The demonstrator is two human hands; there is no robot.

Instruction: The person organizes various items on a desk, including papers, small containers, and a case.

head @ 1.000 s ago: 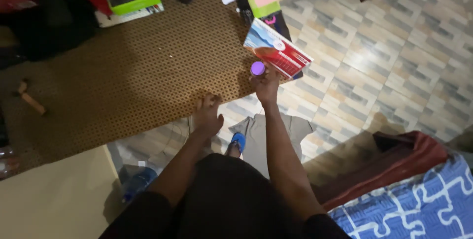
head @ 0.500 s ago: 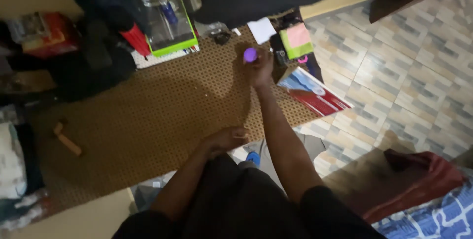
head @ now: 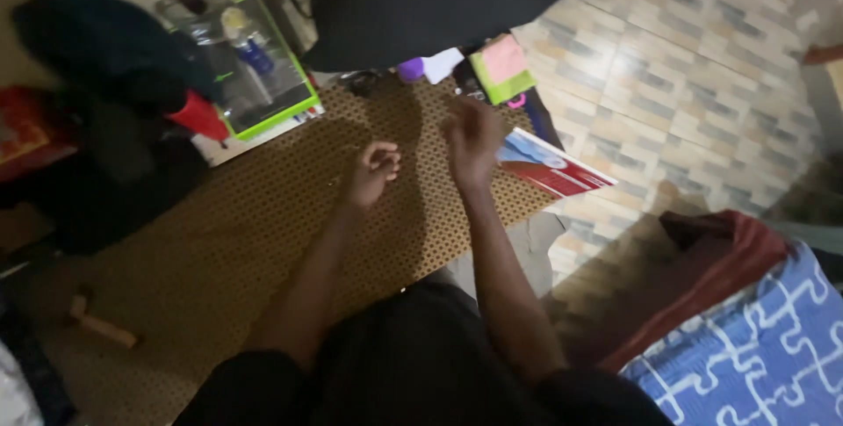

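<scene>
Two hands are up over the brown woven mat [head: 263,215], neither holding anything. Left hand [head: 373,171] hovers mid-mat with its fingers curled loosely inward, empty as far as I can tell. Right hand [head: 472,140] is blurred, fingers loosely bent and slightly apart, nothing between them. Nearest item to it is the small purple round thing [head: 411,68], which sits at the mat's far edge, just under the big black object [head: 430,0] and just left of a white paper [head: 442,64]. Right hand is near it but clearly apart, no contact.

Red-and-blue flat box [head: 553,167] lies just right of the right hand, half on the mat corner, half on the tiled floor [head: 685,66]. Pink-and-green pad [head: 503,66] sits beyond it. Clear container with green rim [head: 255,83] stands at far left of the mat, a blue-capped bottle [head: 250,48] inside. Blue puzzle-pattern cloth [head: 755,356] at lower right.
</scene>
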